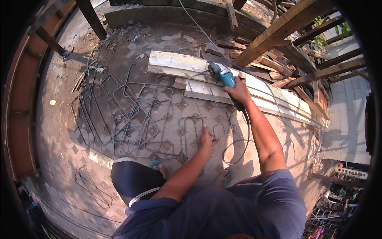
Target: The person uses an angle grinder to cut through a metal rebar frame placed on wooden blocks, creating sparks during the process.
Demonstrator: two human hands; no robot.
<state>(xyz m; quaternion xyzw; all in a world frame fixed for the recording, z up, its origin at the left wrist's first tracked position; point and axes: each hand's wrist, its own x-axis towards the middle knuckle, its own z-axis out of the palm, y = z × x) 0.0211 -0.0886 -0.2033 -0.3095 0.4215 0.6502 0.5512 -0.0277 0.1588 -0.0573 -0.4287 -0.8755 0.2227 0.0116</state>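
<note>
My right hand (240, 92) is wrapped round the body of a teal angle grinder (227, 77). The grinder's dark disc end (214, 71) is at the upper end of a bent steel rod frame (197, 91), beside the pale boards; contact cannot be made out. Lower down, my left hand (206, 140) is closed on the near part of that rod frame. A black power cord (249, 131) hangs from the grinder and loops on the tiled floor.
Many bent steel rod frames (131, 107) lie tangled on the floor to the left. Stacked white-painted boards (179, 60) stretch across to the right. Behind them are scrap timber (274, 65) and a slanting wooden post (274, 32). My sandalled feet (226, 175) are close below.
</note>
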